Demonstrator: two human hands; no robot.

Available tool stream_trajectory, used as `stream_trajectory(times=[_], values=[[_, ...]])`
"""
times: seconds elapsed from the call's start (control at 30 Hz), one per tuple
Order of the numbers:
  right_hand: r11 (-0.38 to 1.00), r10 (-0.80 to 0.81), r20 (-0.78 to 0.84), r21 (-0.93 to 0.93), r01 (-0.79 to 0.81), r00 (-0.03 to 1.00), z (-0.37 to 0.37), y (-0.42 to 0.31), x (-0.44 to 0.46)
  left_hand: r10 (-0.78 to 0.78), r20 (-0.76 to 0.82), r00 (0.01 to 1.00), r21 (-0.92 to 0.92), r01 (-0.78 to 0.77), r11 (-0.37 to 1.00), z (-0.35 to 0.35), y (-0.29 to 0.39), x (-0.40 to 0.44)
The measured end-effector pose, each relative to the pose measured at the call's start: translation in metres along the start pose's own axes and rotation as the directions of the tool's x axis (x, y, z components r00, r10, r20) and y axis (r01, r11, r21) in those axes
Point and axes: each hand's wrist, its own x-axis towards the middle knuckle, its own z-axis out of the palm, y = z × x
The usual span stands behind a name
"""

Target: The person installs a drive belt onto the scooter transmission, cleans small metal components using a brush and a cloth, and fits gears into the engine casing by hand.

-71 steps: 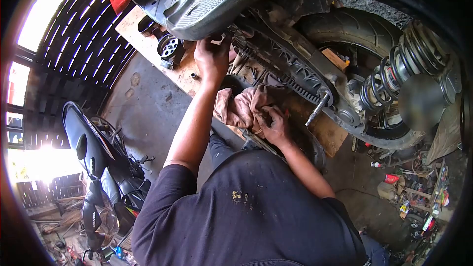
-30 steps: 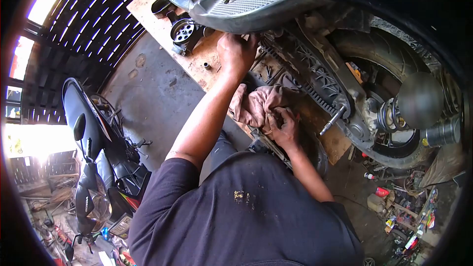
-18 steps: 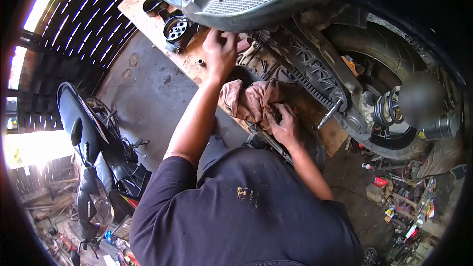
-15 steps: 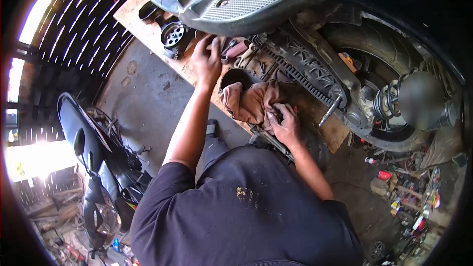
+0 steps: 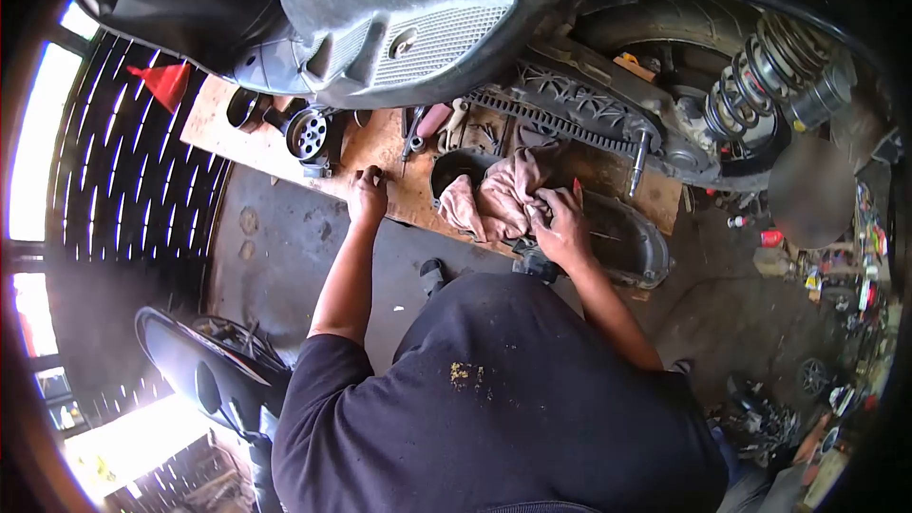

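My right hand (image 5: pixel 562 226) has its fingers closed on a crumpled pinkish-brown rag (image 5: pixel 503 192). Part of the rag drapes over a dark round-ended cover (image 5: pixel 446 171), and a long cover (image 5: pixel 635 245) lies just right of that hand. At the near edge of the wooden board (image 5: pixel 389 147), my left hand (image 5: pixel 368 198) has its fingers curled down; whatever they hold, if anything, is hidden. Beyond it lie a clutch drum with round holes (image 5: pixel 309 136), a dark ring-shaped part (image 5: pixel 247 110) and a pink-handled tool (image 5: pixel 433 122).
A scooter's grey footboard (image 5: pixel 418 38) overhangs the board's far side. Its toothed drive case (image 5: pixel 570 119), rear tyre (image 5: pixel 665 24) and coil spring (image 5: pixel 746 95) stand to the right. A red funnel (image 5: pixel 163 85) hangs at left; another motorcycle (image 5: pixel 214 370) is parked below. Clutter lines the right floor.
My left hand has drawn back from beside the drum to the board's near edge, its fingers curling downward. My right hand stays at the rag. The camera view has shifted and turned.
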Motion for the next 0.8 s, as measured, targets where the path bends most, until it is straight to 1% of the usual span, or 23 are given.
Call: stream_trajectory(times=[0.07, 0.1, 0.2, 0.23, 0.27, 0.3, 0.33, 0.37, 0.4, 0.43, 0.5, 0.53, 0.57, 0.63, 0.67, 0.73, 0.8], values=[[1.000, 0.010, -0.011, 0.003, -0.010, 1.000, 0.002, 0.001, -0.001, 0.003, -0.071, 0.997, -0.134, -0.013, 0.991, 0.004, 0.004, 0.002], [1.000, 0.009, -0.007, 0.012, -0.009, 1.000, 0.003, 0.002, -0.001, 0.019, -0.095, 0.995, -0.112, -0.030, 0.993, 0.007, 0.004, 0.002], [0.999, 0.025, -0.008, -0.021, -0.025, 1.000, 0.003, 0.000, -0.001, 0.035, -0.051, 0.998, -0.094, -0.040, 0.995, 0.007, 0.003, 0.008], [1.000, 0.030, -0.009, -0.008, -0.030, 1.000, 0.003, 0.000, -0.001, 0.063, -0.070, 0.996, -0.117, -0.071, 0.991, 0.003, 0.006, 0.009], [0.999, 0.036, -0.018, -0.005, -0.036, 0.999, 0.004, 0.000, -0.001, 0.023, -0.117, 0.993, -0.193, -0.045, 0.980, -0.001, 0.011, 0.009], [0.999, 0.034, -0.022, 0.008, -0.034, 0.999, 0.005, 0.001, 0.000, -0.020, -0.162, 0.987, -0.271, -0.025, 0.962, -0.015, 0.030, 0.008], [0.999, 0.033, -0.024, 0.020, -0.033, 0.999, 0.006, 0.002, 0.001, -0.123, -0.198, 0.972, -0.440, 0.023, 0.898, -0.038, 0.059, 0.003], [0.999, 0.042, -0.029, 0.021, -0.041, 0.999, 0.006, 0.004, 0.001, -0.162, -0.230, 0.960, -0.643, -0.025, 0.765, -0.048, 0.077, 0.003], [0.999, 0.041, -0.028, 0.010, -0.041, 0.999, 0.007, 0.005, 0.001, -0.214, -0.247, 0.945, -0.805, -0.077, 0.588, -0.055, 0.092, 0.003], [0.999, 0.038, -0.024, 0.000, -0.038, 0.999, 0.008, 0.006, 0.002, -0.145, -0.304, 0.942, -0.823, -0.183, 0.537, -0.069, 0.110, 0.002], [1.000, 0.026, 0.005, 0.009, -0.026, 1.000, 0.006, 0.006, 0.004, -0.111, -0.317, 0.942, -0.796, -0.201, 0.570, -0.087, 0.137, 0.003], [0.999, 0.032, 0.017, 0.014, -0.033, 0.999, 0.007, 0.007, 0.005, -0.108, -0.280, 0.954, -0.863, -0.200, 0.465, -0.089, 0.146, 0.005], [0.999, 0.039, 0.028, 0.018, -0.040, 0.999, 0.008, 0.008, 0.006, -0.083, -0.274, 0.958, -0.903, -0.226, 0.366, -0.092, 0.158, 0.008], [1.000, 0.017, 0.021, 0.004, -0.017, 1.000, 0.007, 0.008, 0.007, -0.117, -0.218, 0.969, -0.961, -0.192, 0.199, -0.097, 0.182, 0.012], [0.999, 0.018, 0.018, 0.031, -0.019, 1.000, 0.007, 0.008, 0.008, -0.101, -0.251, 0.963, -0.949, -0.224, 0.222, -0.095, 0.186, 0.017], [0.998, 0.019, 0.022, 0.061, -0.021, 1.000, 0.006, 0.010, 0.007, -0.124, -0.156, 0.980, -0.982, -0.141, 0.125, -0.105, 0.200, 0.018], [0.997, 0.006, 0.012, 0.075, -0.007, 1.000, 0.007, 0.013, 0.007, -0.148, -0.176, 0.973, -0.981, -0.161, 0.110, -0.105, 0.207, 0.024]])
